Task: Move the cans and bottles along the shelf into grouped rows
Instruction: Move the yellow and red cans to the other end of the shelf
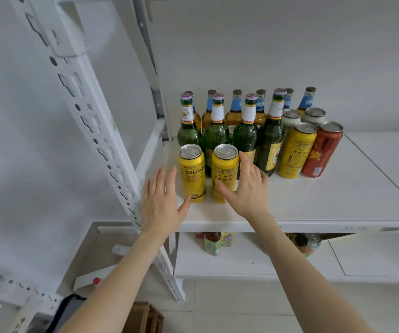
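Left hand (161, 207) released; yellow cylindrical metal can (193, 175) just right. Right hand (247, 192) released; second yellow can (225, 170) just left.

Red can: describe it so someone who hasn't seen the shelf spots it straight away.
On the white shelf, drinks cluster at the left end. At the cluster's right edge the red can stands next to a yellow can, in front of two pale cans. It is the only red can; its neighbours are yellow or pale.
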`<state>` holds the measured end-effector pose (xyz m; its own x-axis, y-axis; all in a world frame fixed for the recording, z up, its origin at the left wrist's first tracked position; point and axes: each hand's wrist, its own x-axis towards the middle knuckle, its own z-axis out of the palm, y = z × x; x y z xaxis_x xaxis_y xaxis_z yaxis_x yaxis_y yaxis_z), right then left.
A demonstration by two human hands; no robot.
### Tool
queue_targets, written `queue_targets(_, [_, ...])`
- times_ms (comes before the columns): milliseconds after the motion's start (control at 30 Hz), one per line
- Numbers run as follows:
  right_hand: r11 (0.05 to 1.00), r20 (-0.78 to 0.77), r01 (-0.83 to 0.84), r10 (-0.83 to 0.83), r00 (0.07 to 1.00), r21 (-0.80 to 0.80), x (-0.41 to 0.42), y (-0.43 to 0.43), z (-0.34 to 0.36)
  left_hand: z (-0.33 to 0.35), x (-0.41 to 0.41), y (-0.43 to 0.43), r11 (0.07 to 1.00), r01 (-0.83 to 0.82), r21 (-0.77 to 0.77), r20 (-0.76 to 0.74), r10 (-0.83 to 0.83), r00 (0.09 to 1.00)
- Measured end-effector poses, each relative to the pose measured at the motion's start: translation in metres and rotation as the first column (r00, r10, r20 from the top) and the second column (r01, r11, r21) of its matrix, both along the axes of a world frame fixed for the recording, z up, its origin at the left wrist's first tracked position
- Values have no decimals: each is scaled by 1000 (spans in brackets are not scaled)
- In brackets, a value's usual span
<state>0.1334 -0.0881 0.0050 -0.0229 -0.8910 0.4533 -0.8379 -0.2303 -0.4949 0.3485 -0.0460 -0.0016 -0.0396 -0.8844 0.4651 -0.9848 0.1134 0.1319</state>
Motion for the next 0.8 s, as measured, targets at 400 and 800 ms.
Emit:
queue_targets(400, [901, 687, -379, 140, 713, 210, -3, -39, -11, -20, -13, -56, 913, 331, 239, -841, 25, 540])
queue_targets(800, [839, 798, -510, 172, 577, 188, -11, -42, -9, -24, -10, -68, 883, 379, 277, -915, 122, 385])
